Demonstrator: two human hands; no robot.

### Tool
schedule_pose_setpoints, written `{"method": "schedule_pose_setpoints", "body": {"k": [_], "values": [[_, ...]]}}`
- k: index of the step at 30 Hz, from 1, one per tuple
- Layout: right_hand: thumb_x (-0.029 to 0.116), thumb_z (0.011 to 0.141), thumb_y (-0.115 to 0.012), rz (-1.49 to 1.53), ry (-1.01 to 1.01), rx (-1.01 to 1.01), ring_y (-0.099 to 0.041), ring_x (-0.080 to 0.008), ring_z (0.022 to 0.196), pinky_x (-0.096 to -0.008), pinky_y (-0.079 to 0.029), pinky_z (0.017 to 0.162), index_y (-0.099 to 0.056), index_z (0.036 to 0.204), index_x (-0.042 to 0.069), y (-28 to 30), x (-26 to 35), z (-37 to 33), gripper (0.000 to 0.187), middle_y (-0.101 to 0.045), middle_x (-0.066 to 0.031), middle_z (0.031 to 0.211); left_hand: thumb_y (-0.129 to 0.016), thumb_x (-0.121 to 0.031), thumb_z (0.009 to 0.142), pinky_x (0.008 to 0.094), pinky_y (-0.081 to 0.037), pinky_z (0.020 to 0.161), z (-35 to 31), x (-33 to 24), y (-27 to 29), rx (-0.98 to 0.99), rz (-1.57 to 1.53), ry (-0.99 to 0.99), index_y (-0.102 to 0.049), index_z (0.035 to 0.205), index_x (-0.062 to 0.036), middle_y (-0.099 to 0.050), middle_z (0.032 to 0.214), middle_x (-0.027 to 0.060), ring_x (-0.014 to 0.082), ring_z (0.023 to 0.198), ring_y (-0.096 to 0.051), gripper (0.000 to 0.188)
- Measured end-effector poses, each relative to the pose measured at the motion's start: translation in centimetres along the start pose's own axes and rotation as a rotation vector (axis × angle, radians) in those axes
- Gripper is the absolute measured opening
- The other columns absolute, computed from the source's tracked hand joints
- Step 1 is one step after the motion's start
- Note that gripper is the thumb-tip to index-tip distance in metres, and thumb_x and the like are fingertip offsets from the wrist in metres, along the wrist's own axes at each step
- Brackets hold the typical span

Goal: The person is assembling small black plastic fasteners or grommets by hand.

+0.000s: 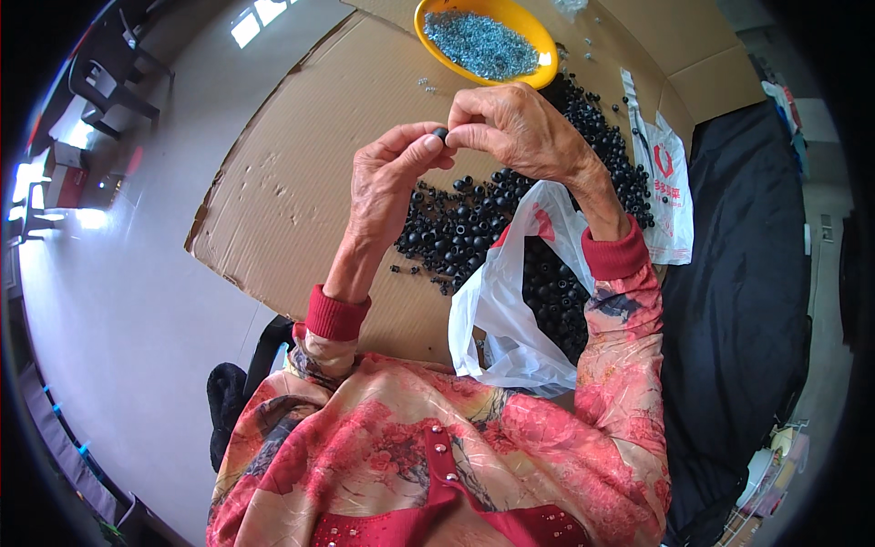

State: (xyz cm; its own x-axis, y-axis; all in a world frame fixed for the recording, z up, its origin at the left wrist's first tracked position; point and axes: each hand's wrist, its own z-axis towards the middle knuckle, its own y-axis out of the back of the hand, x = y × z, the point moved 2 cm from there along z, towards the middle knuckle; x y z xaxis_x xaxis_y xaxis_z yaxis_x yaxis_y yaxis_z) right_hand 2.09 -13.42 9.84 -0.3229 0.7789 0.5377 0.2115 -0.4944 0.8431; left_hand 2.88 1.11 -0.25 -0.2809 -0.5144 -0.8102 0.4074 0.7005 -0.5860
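Note:
My two hands meet above the cardboard. A small round black plastic piece (441, 134) is pinched between the thumb and forefinger of my left hand (387, 173). My right hand (519, 132) is closed in a pinch at the right side of that piece; whatever lies between its fingertips is too small and hidden to name. Below the hands spreads a heap of loose black pieces (465, 228), some round and larger, others small. Near my right forearm a white plastic bag (492, 301) lies with its mouth open, and more black round pieces (551, 292) show in it.
A yellow bowl (550, 77) of small shiny translucent pieces (478, 44) stands at the far side of the cardboard (273, 201). Another white bag with red print (670, 182) lies flat at the right, beside black cloth (738, 301). A dark chair (109, 87) stands far left.

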Motion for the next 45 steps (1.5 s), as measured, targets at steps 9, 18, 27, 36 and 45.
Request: {"method": "schedule_pose_setpoints", "body": {"k": [9,18,27,36,45], "values": [[0.014,0.078,-0.063,0.097,0.138,-0.174,-0.056,-0.0159,0.059,-0.029,-0.045,0.056,-0.055,0.078,0.0,-0.9,0.4,0.2,0.016,-0.057,-0.0085,0.065,-0.058,-0.012,0.085,0.0302,-0.051,0.076,0.0,-0.2,0.3,0.034,-0.276,0.016,-0.059,0.101,0.004,-0.063,0.089,0.0114,0.0181,0.08,-0.061,0.022],[0.01,0.078,-0.063,0.502,-0.083,-0.265,-0.058,-0.0142,0.063,-0.0278,-0.048,0.059,-0.058,0.079,0.001,-2.3,-1.4,0.2,0.01,-0.061,-0.0071,0.068,-0.056,-0.015,0.087,0.0306,-0.05,0.076,0.1,-0.6,1.4,-0.008,-0.315,0.001,-0.058,0.1,0.0036,-0.062,0.087,0.0108,0.0176,0.078,-0.06,0.023],[0.007,0.071,-0.054,-0.079,0.108,-0.055,-0.061,-0.0309,0.071,-0.0402,-0.048,0.068,-0.058,0.075,0.005,-10.5,-5.8,0.7,0.006,-0.061,-0.0123,0.071,-0.054,-0.017,0.088,0.0312,-0.05,0.076,1.3,-0.5,2.7,-0.116,-0.275,-0.006,-0.058,0.1,0.0009,-0.062,0.086,0.0074,0.0148,0.077,-0.059,0.022],[0.004,0.067,-0.054,-0.179,0.127,-0.099,-0.057,-0.0332,0.065,-0.0442,-0.042,0.061,-0.053,0.066,0.004,-12.0,-4.5,-0.3,0.002,-0.058,-0.0144,0.067,-0.056,-0.017,0.087,0.0288,-0.049,0.072,-0.1,-1.8,1.6,-0.1,-0.382,0.056,-0.056,0.1,0.0012,-0.061,0.086,0.008,0.0146,0.074,-0.058,0.023],[0.002,0.076,-0.058,0.891,-0.016,-0.328,-0.059,-0.0128,0.073,-0.026,-0.048,0.071,-0.057,0.084,0.001,-0.3,-0.9,-0.2,0.008,-0.061,-0.0051,0.076,-0.052,-0.015,0.089,0.0364,-0.049,0.078,-0.4,-3.2,-0.3,0.018,-0.405,0.021,-0.055,0.101,0.0003,-0.06,0.086,0.0067,0.0152,0.079,-0.059,0.02]]}}
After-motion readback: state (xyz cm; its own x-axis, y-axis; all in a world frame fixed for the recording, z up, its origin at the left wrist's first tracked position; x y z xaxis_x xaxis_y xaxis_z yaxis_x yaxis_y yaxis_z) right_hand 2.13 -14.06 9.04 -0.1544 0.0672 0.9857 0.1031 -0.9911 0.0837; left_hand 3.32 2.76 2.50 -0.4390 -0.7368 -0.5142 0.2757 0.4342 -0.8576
